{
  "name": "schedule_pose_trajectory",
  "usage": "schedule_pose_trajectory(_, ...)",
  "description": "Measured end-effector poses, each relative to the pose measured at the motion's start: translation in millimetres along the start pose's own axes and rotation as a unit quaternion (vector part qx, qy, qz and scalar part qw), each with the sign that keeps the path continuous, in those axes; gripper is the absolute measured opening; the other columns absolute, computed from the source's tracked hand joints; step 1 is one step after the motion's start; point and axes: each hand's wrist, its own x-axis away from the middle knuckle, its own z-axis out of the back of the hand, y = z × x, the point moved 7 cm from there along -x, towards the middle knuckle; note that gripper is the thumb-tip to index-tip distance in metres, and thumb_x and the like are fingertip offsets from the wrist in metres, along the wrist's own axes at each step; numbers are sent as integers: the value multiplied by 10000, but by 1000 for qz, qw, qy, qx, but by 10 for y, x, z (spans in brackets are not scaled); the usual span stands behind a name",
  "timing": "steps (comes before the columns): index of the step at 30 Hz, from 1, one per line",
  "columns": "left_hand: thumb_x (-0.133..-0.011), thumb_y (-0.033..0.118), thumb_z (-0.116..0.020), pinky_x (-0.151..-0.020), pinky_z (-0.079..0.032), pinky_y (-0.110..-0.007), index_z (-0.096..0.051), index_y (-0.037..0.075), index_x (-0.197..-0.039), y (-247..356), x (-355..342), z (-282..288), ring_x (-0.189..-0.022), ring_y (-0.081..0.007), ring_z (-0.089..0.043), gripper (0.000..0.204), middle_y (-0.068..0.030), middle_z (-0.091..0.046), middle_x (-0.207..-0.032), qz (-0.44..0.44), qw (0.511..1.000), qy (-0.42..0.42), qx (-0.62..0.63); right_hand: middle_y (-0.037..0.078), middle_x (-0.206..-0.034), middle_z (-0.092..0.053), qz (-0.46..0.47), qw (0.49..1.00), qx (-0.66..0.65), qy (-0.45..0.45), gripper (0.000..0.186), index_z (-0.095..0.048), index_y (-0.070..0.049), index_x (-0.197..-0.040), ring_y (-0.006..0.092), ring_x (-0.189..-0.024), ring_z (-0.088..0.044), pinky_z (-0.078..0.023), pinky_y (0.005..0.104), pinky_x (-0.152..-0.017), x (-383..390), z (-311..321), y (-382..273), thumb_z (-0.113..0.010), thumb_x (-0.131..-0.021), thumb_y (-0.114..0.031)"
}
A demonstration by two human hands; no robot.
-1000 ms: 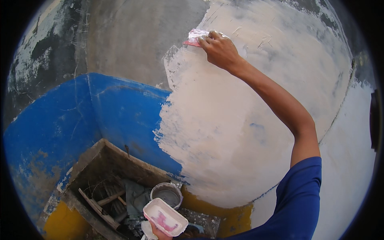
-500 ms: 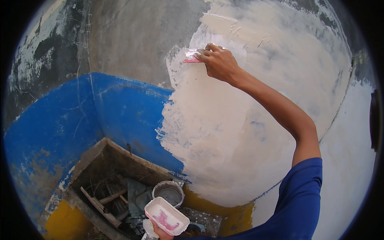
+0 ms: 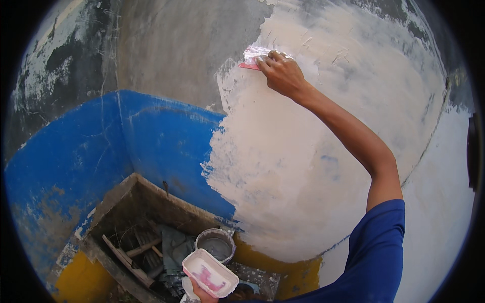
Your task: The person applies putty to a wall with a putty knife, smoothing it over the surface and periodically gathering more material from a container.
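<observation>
High on the wall, my right hand [image 3: 282,74] is closed round a putty spreader [image 3: 249,65] with a pinkish-red edge, loaded with white putty and pressed to the surface. Beneath it a broad coat of cream-white putty [image 3: 283,151] spreads over the wall, its ragged left edge meeting bare grey plaster [image 3: 166,55] and blue paint [image 3: 166,136]. Low down, my left hand [image 3: 201,293] grips the near side of a white rectangular tub [image 3: 211,275], which has white putty and pink smears inside. Most of that hand is hidden by the tub.
Behind the tub stands a round bucket [image 3: 215,244] with grey contents. To its left, a concrete trough [image 3: 113,194] in the corner holds wooden pieces [image 3: 126,260] and grey-green cloth [image 3: 177,250]. Yellow paint [image 3: 86,280] covers the lower wall. A dark object [image 3: 474,151] sits at the far right.
My right hand has moved slightly up and right with the spreader, and more white putty shows on the blade. The left hand and tub stay nearly in place.
</observation>
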Motion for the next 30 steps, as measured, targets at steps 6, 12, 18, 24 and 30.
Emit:
schedule_pose_trajectory(6,-893,713,-407,-995,-333,-731,-317,176,-1523,88,-35,151,-1388,-456,-301,832,-103,-323,-1550,-17,999,7,-45,79,-901,-715,-83,993,-51,74,362,-697,-72,-1057,271,-952,-645,-555,421,-786,-127,343,143,-602,-717,9)
schedule_pose_trajectory(12,-896,710,-406,-988,-342,-730,-321,180,-1520,136,-43,166,-1382,-457,-309,824,-102,-333,-1541,-13,999,11,-42,151,-1221,-645,7,997,59,-56,404,-649,17,-1187,294,-1154,-597,-522,428,-883,449,-201,-134,-575,-796,-51)
schedule_pose_trajectory(18,-899,707,-406,-982,-350,-730,-324,183,-1518,167,-66,168,-1376,-457,-316,815,-102,-343,-1532,-20,999,16,-36,24,-897,-726,-112,990,-66,51,293,-719,-114,-1019,205,-909,-660,-564,379,-690,-160,549,261,-612,-761,-26)
schedule_pose_trajectory(24,-902,704,-406,-975,-358,-730,-327,186,-1515,190,-105,148,-1369,-458,-324,806,-101,-353,-1523,-16,999,15,-41,125,-812,-704,-169,958,142,180,181,-731,-95,-937,332,-797,-653,-537,443,-695,-654,1141,2000,-580,-838,-96)
schedule_pose_trajectory(30,-904,700,-405,-968,-367,-729,-330,189,-1512,169,-106,152,-1363,-458,-332,798,-101,-363,-1514,-13,999,17,-44,60,-942,-729,-120,974,157,114,318,-705,-122,-1130,240,-927,-678,-583,385,-714,-364,631,1663,-637,-825,-65)
